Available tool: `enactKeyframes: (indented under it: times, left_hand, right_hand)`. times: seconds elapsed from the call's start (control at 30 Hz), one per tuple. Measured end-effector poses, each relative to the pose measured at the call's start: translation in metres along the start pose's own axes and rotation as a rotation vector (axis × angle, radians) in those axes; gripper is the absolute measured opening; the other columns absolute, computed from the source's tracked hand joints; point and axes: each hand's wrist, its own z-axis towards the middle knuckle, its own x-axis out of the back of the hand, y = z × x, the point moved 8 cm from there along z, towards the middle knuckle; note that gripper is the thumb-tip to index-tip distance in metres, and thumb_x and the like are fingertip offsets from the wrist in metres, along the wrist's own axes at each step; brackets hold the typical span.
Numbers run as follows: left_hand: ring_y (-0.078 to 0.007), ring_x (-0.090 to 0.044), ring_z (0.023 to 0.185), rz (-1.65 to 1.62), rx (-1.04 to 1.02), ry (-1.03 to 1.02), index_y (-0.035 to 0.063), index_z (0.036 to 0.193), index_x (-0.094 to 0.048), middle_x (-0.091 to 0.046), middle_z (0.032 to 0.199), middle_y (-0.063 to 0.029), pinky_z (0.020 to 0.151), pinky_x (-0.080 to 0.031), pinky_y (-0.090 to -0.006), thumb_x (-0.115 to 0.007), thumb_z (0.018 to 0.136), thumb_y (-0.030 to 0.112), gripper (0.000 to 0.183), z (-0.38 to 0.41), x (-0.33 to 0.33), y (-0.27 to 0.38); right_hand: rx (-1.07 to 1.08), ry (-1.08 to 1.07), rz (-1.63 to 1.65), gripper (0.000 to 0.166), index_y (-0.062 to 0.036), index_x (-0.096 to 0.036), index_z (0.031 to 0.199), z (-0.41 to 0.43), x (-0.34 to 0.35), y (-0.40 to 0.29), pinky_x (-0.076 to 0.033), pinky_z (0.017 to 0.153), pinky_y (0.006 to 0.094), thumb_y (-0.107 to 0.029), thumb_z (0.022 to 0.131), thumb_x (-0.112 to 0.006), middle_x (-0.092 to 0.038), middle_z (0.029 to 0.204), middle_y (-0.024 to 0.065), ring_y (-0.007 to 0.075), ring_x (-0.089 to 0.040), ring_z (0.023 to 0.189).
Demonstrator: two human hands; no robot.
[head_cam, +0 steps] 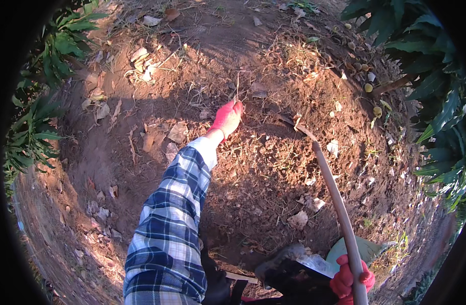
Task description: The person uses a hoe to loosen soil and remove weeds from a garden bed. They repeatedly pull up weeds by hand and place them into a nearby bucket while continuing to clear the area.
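My left hand [226, 119], in a red glove, reaches forward low over the loose brown soil [263, 164]. Its fingers are closed around a thin dry stem [238, 85] that sticks up above the fist. At the lower right my right hand [349, 280], also red-gloved, grips the long wooden handle [337, 202] of a hand tool. The handle slants up and forward to a dark tool head [288, 120] at the ground, right of my left hand. Shadow and soil hide the exact shape of that head.
Leafy green branches [419, 49] hang at the right, and more foliage [46, 114] borders the left. Small round yellowish fruits [368, 87] lie near a branch. Dry leaves [178, 132] and grass litter the ground. Beside my right hand lies a pale green object [351, 249] with clear plastic.
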Motion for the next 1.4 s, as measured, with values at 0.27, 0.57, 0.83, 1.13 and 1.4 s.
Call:
enactKeyframes:
  times: [0.27,0.57,0.83,1.13,1.4]
  left_hand:
    - [-0.0267,-0.06,0.087,0.275,-0.039,0.07,0.0078,0.116,-0.049,-0.055,0.108,-0.0161,0.075,-0.048,-0.0384,-0.056,0.084,0.024,0.037,-0.027,0.105,0.01]
    - [-0.0347,-0.06,0.086,0.693,-0.064,-0.038,0.0124,0.106,-0.057,-0.061,0.103,-0.015,0.074,-0.049,-0.0419,-0.057,0.08,0.029,0.031,0.019,0.11,-0.045]
    - [-0.0394,-0.058,0.088,0.482,0.184,0.138,0.0046,0.091,-0.057,-0.061,0.093,-0.0218,0.075,-0.046,-0.0457,-0.043,0.088,0.033,0.031,-0.02,0.143,-0.072]
    - [-0.0332,-0.06,0.083,-0.599,0.535,0.037,0.0049,0.095,-0.057,-0.062,0.09,-0.0171,0.067,-0.046,-0.0405,-0.048,0.086,0.043,0.04,-0.131,0.206,-0.105]
    - [-0.0135,-0.05,0.061,-0.182,0.132,0.099,0.0026,0.099,-0.056,-0.054,0.07,-0.0043,0.056,-0.04,-0.0279,-0.052,0.086,0.029,0.03,-0.11,0.233,0.02]
  right_hand:
    - [0.012,0.009,-0.024,0.067,0.0116,-0.038,0.118,-0.003,0.015,0.005,-0.032,0.034,0.0253,-0.028,0.074,-0.069,-0.045,0.061,0.0038,0.0131,-0.04,0.04]
    - [-0.079,0.084,-0.12,0.065,0.0118,-0.039,0.118,0.001,0.018,0.009,-0.034,0.037,0.0272,-0.024,0.073,-0.068,-0.046,0.062,0.0051,0.015,-0.043,0.042]
    - [-0.023,0.01,-0.045,0.057,0.0097,-0.04,0.119,0.004,-0.006,0.015,-0.033,0.036,0.0277,-0.021,0.076,-0.062,-0.045,0.061,0.0041,0.0142,-0.041,0.041]
    - [0.021,0.097,-0.095,0.052,0.0117,-0.041,0.115,-0.013,-0.006,0.036,-0.031,0.035,0.028,-0.024,0.079,-0.053,-0.04,0.059,0.0034,0.013,-0.037,0.04]
    - [-0.073,0.015,-0.207,0.04,0.0019,-0.047,0.111,-0.032,-0.002,0.036,-0.035,0.045,0.0222,-0.024,0.083,-0.057,-0.046,0.069,-0.0014,0.009,-0.043,0.052]
